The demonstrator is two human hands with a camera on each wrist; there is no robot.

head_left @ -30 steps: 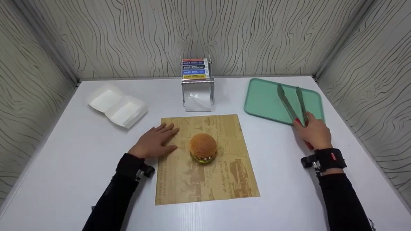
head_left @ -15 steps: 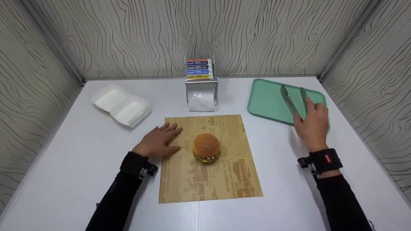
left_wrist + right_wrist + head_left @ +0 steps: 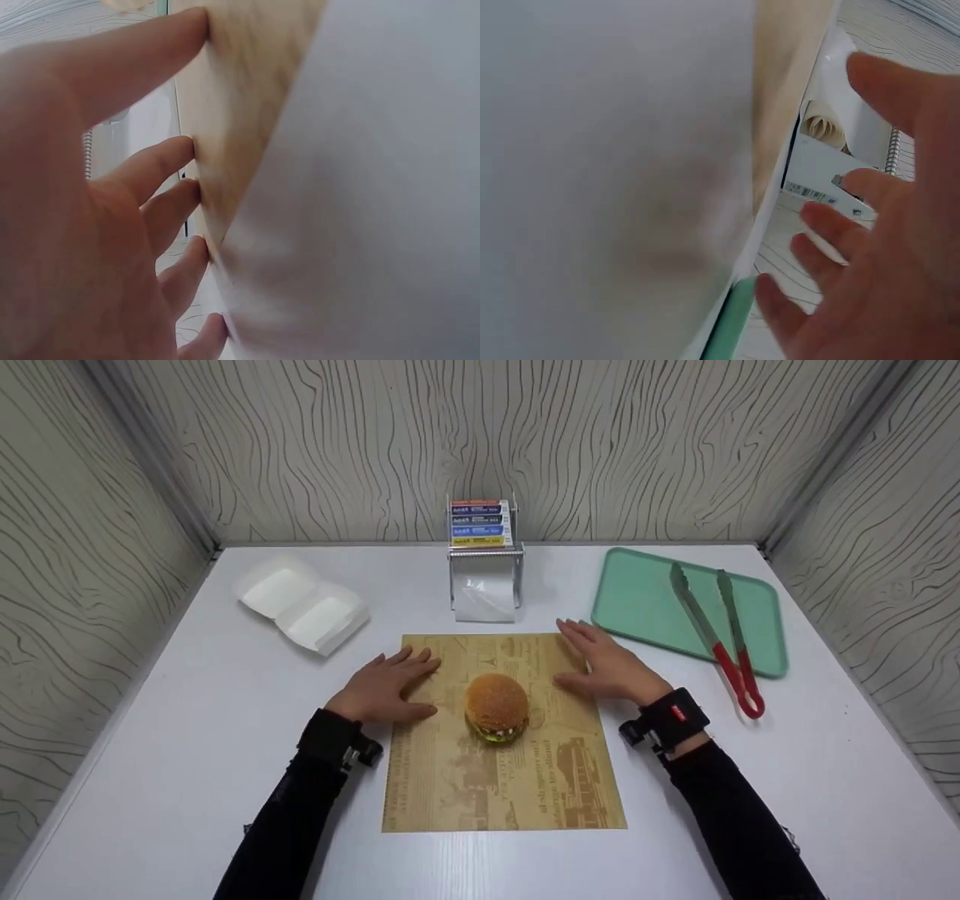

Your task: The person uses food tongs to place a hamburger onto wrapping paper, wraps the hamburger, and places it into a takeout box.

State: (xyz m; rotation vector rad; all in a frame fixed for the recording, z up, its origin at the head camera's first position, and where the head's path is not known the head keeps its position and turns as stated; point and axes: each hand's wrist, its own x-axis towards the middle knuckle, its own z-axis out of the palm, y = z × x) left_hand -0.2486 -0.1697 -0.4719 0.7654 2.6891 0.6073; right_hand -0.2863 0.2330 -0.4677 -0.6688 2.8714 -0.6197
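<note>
A hamburger [image 3: 496, 706] with a seeded bun sits near the middle of a brown printed sheet of wrapping paper [image 3: 442, 780]. My left hand [image 3: 388, 688] rests with spread fingers on the paper's left edge; in the left wrist view its fingertips [image 3: 196, 26] touch the sheet. Over the paper's upper right edge is my right hand [image 3: 611, 664], fingers extended and holding nothing. In the right wrist view, its fingers [image 3: 776, 304] appear just above the surface. Red-handled tongs [image 3: 739, 667] lie on the green tray [image 3: 637, 600], their handle end overhanging its front edge.
An opened white takeaway box [image 3: 304, 607] lies at the back left. At the back centre stands a metal dispenser [image 3: 486, 551] with a roll and several coloured label strips [image 3: 480, 523]. Patterned walls [image 3: 337, 450] enclose the table's back and sides.
My right hand has let go of the tongs, leaving them on the tray, and has moved left to the paper's right edge. The left hand stays on the paper's left edge.
</note>
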